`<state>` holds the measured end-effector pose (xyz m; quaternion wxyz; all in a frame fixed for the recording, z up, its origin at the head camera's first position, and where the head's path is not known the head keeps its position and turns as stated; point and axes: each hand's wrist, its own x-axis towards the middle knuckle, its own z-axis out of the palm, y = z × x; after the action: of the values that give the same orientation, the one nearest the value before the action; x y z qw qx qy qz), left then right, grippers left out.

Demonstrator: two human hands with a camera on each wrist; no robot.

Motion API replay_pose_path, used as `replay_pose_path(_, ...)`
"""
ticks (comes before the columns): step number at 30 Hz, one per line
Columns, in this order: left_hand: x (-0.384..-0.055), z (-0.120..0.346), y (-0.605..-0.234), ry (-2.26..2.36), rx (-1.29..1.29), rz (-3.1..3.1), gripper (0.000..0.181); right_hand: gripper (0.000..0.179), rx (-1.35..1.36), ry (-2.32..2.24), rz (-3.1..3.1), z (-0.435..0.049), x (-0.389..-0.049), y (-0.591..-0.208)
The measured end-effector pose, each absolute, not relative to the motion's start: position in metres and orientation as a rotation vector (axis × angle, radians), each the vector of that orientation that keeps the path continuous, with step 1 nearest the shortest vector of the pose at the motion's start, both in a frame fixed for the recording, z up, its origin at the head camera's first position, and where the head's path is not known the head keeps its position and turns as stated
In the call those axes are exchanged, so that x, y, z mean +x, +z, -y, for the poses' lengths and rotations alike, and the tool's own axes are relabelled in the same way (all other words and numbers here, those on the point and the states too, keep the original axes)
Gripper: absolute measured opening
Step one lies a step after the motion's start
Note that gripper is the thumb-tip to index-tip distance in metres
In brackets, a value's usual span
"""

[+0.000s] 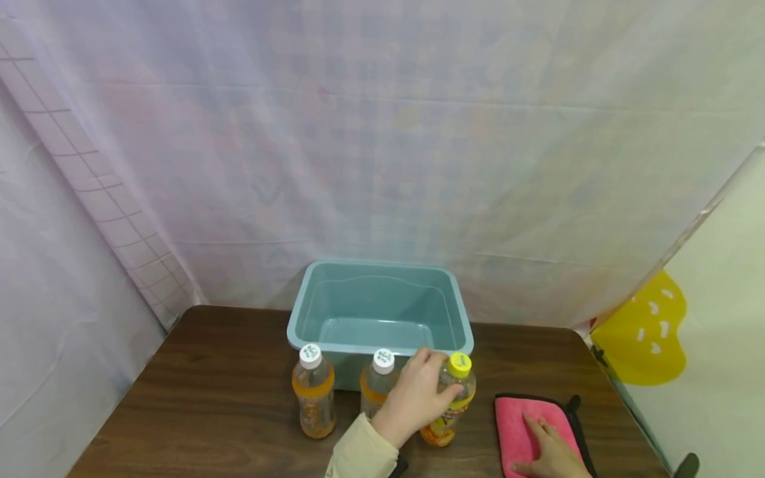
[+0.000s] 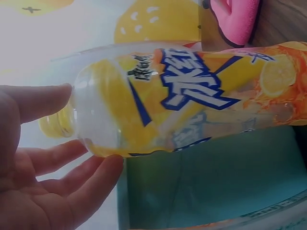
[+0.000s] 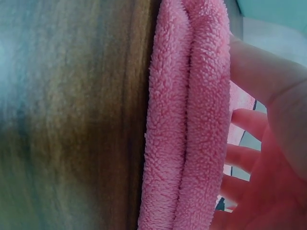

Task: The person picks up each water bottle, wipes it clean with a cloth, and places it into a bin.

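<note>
With thumb and fingers on opposite sides of its neck, my left hand (image 1: 418,395) pinches a clear plastic drink bottle (image 2: 192,91) with a yellow cap (image 1: 460,364) and an orange and yellow label. The bottle stands on the table, a little orange showing low down. To its left are two white-capped bottles, one at the left (image 1: 315,401) and one in the middle (image 1: 374,385), the latter partly hidden by my left hand. My right hand (image 1: 550,455) rests with extended fingers on a folded pink towel (image 3: 206,110) with dark edging.
A blue-green plastic tub (image 1: 382,265) stands behind the bottles, near the back edge of the brown wooden table (image 1: 197,398). Pale patterned curtain (image 1: 382,133) hangs behind. A yellow shape (image 1: 648,338) with white marks is at the right.
</note>
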<state>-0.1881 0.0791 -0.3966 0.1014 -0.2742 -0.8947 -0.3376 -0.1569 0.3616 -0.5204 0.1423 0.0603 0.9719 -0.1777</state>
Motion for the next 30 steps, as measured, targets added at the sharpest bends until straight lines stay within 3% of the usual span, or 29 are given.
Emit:
replay_pose_path(13, -0.1900, -0.0775, -0.3989, -1.075, -0.784, 2.708, 0.047, 0.117, 0.241, -0.507, -2.764, -0.3603, -0.1590, -0.5196)
replay_pose_path(30, -0.1886, -0.0770, -0.3964, -1.090, -0.776, 2.748, 0.047, 0.088, 0.206, -0.372, -2.805, -0.3534, -0.1616, -0.5149)
